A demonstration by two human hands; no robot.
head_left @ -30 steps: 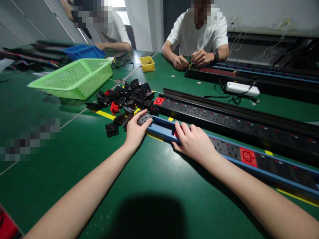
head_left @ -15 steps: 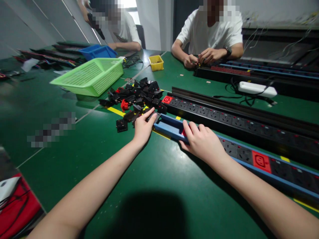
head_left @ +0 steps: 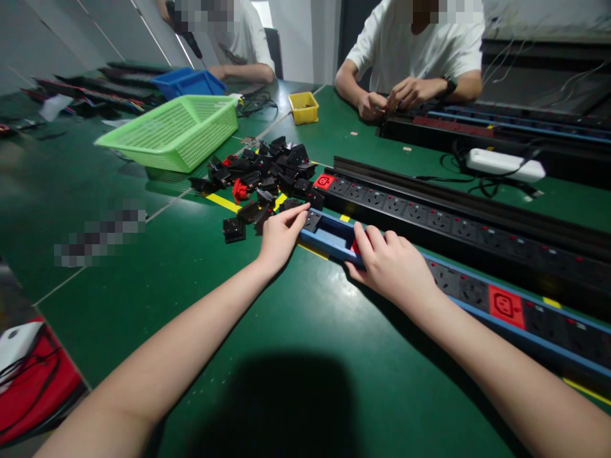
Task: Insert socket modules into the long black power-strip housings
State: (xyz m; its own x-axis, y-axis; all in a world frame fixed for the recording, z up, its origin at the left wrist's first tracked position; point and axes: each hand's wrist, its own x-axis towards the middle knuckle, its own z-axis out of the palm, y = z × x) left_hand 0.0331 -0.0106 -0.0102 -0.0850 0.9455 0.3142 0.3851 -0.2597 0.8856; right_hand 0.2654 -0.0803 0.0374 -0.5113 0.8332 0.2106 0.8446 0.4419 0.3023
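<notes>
A long blue power strip housing (head_left: 329, 238) lies across the green table, with black and red socket modules set in it further right. My left hand (head_left: 279, 235) pinches a black socket module (head_left: 311, 220) at the housing's open left end. My right hand (head_left: 389, 264) lies closed over the housing just right of the empty section, covering a red module (head_left: 356, 247). A pile of loose black socket modules (head_left: 262, 175), with a red one among them, sits just beyond my left hand.
A finished black power strip (head_left: 429, 219) and black rails lie behind the blue one. A green basket (head_left: 174, 137), a blue bin (head_left: 188, 83) and a small yellow box (head_left: 304, 107) stand at the back left. Two people work across the table. A white power strip (head_left: 503, 165) lies right.
My left hand has pushed the black module a little to the right, into the housing's open end. My right hand has stayed on the housing. The view has shifted slightly.
</notes>
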